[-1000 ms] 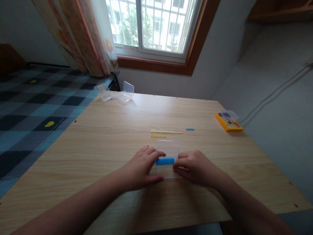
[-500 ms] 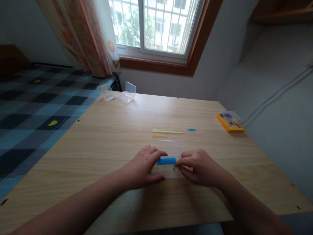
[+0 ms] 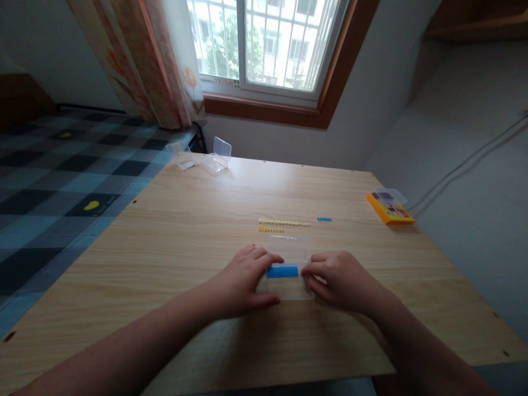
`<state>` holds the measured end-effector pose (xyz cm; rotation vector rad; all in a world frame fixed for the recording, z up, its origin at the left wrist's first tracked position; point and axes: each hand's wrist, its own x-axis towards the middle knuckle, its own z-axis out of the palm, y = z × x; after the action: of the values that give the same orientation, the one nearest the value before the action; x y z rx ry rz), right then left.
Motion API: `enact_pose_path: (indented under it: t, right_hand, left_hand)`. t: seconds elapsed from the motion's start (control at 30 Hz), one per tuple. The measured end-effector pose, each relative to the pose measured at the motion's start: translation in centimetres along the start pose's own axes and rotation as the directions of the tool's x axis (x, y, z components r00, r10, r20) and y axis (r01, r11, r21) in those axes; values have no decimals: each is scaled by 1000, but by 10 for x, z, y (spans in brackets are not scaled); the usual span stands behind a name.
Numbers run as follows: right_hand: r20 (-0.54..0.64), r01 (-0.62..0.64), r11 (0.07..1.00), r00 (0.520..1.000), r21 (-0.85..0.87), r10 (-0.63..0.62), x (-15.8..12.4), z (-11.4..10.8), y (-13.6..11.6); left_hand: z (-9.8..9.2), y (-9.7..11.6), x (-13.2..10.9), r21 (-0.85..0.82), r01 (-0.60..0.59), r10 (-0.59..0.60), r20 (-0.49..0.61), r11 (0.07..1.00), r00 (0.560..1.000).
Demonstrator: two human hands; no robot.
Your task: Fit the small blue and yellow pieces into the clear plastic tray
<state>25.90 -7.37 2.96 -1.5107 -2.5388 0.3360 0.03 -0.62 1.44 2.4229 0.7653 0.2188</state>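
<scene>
An open clear plastic box point(image 3: 284, 290) lies in front of me with its lid point(image 3: 291, 248) folded back on the table. Inside, a tight block of small blue pieces point(image 3: 282, 271) lies along the back of the tray. My left hand point(image 3: 251, 279) grips the box at its left side, thumb at the front and index finger at the hinge side. At the box's right side is my right hand point(image 3: 333, 276), thumb and fingertips pinched together just right of the blue block. Whatever is between those fingertips is hidden.
Beyond the lid lie a row of pale cream pieces point(image 3: 284, 223), a shorter yellow row point(image 3: 271, 229) and a short blue row point(image 3: 324, 219). An orange case point(image 3: 390, 209) sits at the right edge. Open clear boxes point(image 3: 216, 161) stand at the far left corner.
My right fingertips have drawn back slightly to the right from the blue block. A loose blue piece below them no longer shows. My left hand stays on the box.
</scene>
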Motion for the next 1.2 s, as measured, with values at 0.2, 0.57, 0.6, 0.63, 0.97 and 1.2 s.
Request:
enact_pose_path:
  t: [0.2, 0.57, 0.6, 0.63, 0.97, 1.2]
  right_hand:
    - [-43, -27, 1000, 999, -15, 27, 0, 4, 1]
    - [-27, -41, 998, 999, -36, 40, 0, 2, -1]
    - [-22, -44, 998, 999, -37, 43, 0, 2, -1]
    - [-20, -46, 998, 999, -35, 45, 0, 3, -2]
    - [-48, -25, 999, 999, -24, 24, -3, 3, -3]
    - [-7, -32, 999, 999, -15, 32, -1, 2, -4]
  left_hand:
    - [0, 0, 0, 9, 10, -10, 6, 1000, 1000]
    - [1, 0, 0, 12, 18, -18, 6, 1000, 1000]
    - [1, 0, 0, 12, 18, -18, 7, 1000, 1000]
    - [1, 0, 0, 12, 17, -17, 6, 1000, 1000]
    - [1, 1, 0, 10, 19, -19, 1, 1000, 1000]
    - [4, -2, 1, 7, 6, -6, -14, 1000, 1000]
